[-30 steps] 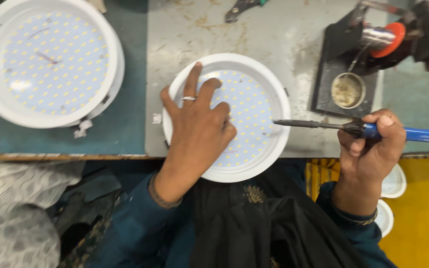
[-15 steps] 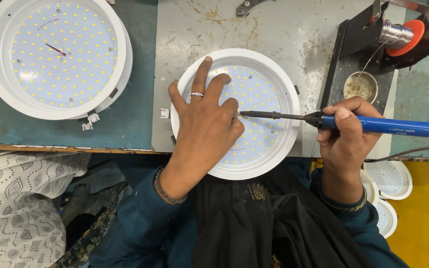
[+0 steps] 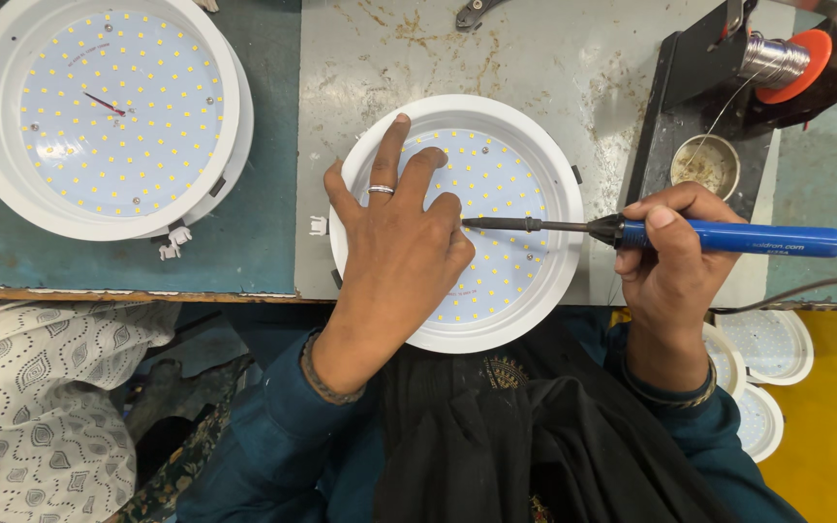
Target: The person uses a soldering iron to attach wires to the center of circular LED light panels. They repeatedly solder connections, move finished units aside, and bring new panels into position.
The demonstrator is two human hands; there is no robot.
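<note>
The left hand [image 3: 394, 242] lies flat, fingers spread, on the round white LED panel light [image 3: 511, 194] at the worktop's [image 3: 360, 58] near edge. The right hand [image 3: 670, 252] has its grip clamped on a blue-handled soldering iron [image 3: 690, 234], tip over the panel beside the left thumb. A second LED light [image 3: 99, 111] sits at the far-left corner.
</note>
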